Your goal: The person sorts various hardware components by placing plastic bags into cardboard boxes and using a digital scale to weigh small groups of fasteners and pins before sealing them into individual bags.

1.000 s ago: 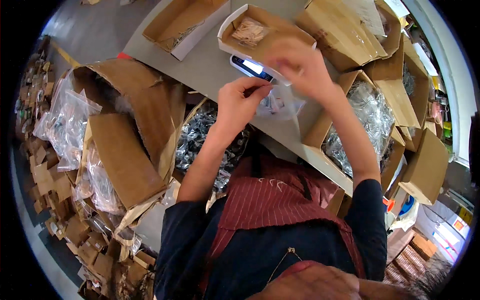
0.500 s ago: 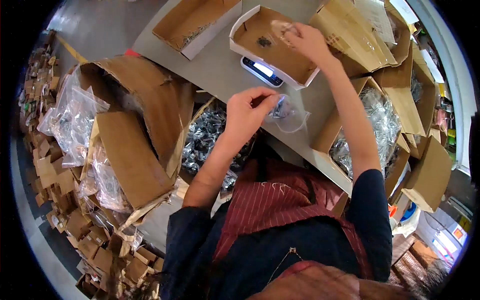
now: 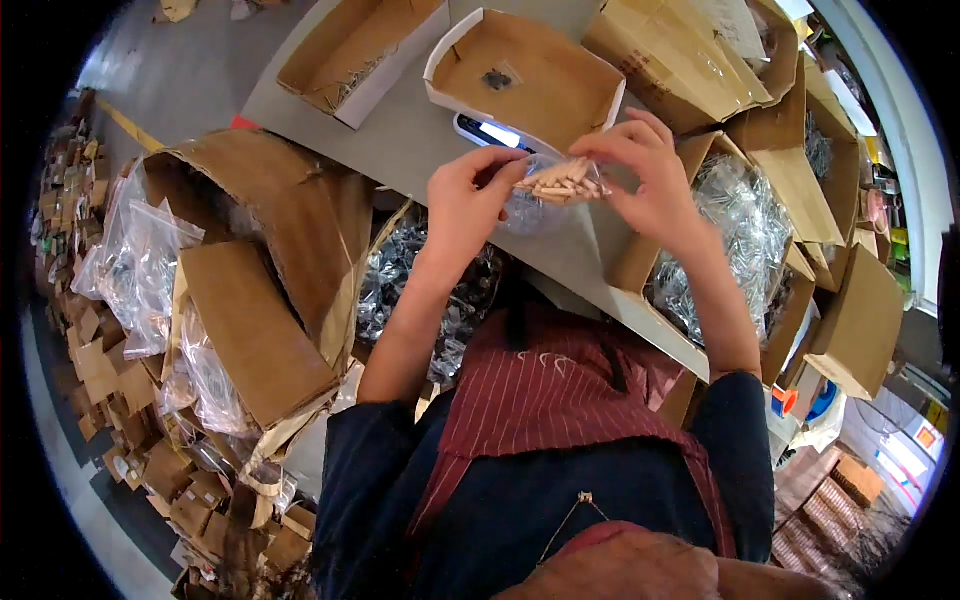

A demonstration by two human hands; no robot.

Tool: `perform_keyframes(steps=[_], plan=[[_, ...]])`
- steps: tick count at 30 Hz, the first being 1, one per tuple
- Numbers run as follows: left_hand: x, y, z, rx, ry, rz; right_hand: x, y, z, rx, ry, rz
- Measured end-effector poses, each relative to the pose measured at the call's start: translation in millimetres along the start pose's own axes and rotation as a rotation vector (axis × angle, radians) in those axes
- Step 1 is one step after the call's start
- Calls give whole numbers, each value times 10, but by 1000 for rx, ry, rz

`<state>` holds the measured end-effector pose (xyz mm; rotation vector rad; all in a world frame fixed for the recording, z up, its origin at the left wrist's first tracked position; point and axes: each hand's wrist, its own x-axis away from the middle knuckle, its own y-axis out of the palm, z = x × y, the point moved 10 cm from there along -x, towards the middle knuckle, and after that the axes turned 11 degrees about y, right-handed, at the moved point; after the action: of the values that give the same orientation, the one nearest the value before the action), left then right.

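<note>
A clear plastic bag [image 3: 532,217] hangs below my left hand [image 3: 468,196], whose thumb and fingers are pinched on its edge. My right hand [image 3: 650,178] grips a small clear bag of wooden dowels [image 3: 562,182], held right at the mouth of the other bag. Whether the dowel bag is partly inside cannot be made out. Just beyond my hands stands a shallow white-edged cardboard tray [image 3: 560,50], with a small bag of dark pieces [image 3: 499,78] lying in it. A digital scale [image 3: 490,132] with a lit display shows at the tray's near side, partly hidden by my left hand.
Another tray [image 3: 375,90] with metal screws stands at the far left of the grey table [image 3: 405,150]. Opened cartons of bagged hardware [image 3: 735,240] line the right. To the left, a large carton [image 3: 265,310] and clear bags [image 3: 140,250] stand beside a box of dark bagged parts [image 3: 400,285].
My right hand has come back from over the tray toward my left hand, bringing the bag of dowels. My left hand still pinches the clear bag.
</note>
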<state>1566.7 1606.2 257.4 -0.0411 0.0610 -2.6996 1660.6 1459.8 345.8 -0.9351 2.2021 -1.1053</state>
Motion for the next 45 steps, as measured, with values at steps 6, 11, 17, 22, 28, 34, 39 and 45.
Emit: perform_keyframes(steps=[6,11,17,22,28,34,39,45], plan=[[58,-20,150,-85,150,43,153,167,-411,192,-178,-51],[108,31,254,-167,203,59,55,613,-540,665,-216,-66],[203,-237,126,-60,159,129,-880,555,-142,-286,224,-299],[226,-66,135,-78,88,58,-1489,1244,596,183,-55,38],[249,-98,129,-35,120,66,-1667,1456,910,273,57,-75],[220,-201,60,-30,118,102,-1048,1018,683,-912,458,-436],[126,-82,27,-60,111,61,-931,770,660,-602,307,-281],[155,57,34,-3,74,32,-1086,1453,549,-19,-8,-384]])
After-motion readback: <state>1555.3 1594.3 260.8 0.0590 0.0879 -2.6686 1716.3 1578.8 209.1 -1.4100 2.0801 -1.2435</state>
